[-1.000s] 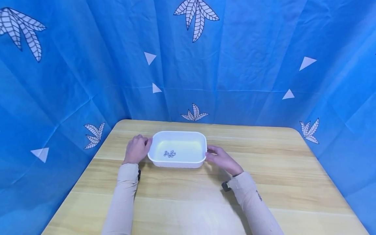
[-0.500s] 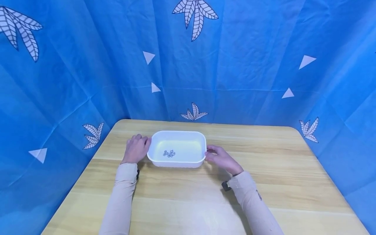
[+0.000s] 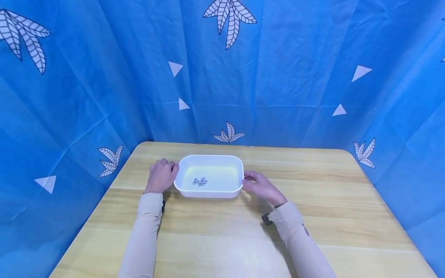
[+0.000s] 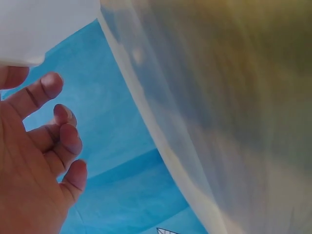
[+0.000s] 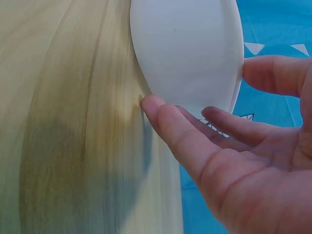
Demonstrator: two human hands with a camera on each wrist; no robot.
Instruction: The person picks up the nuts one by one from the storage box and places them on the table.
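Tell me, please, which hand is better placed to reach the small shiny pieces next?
Probably the left hand: the small shiny pieces lie in the left half of the white tray, nearer this hand than the right hand.

The head camera looks forward and down from above the near side of a pale wood-grain table (image 3: 215, 239), far enough back to take in the blue fabric curtain with white leaf prints (image 3: 292, 77). The left wrist camera faces the bare left hand's palm (image 4: 31, 161) from close by, tilted (the table's edge slants steeply); the right one looks closely past the bare right hand (image 5: 258, 156). Each shares with the head view one end of the white rounded-rectangular tray (image 3: 209, 194).
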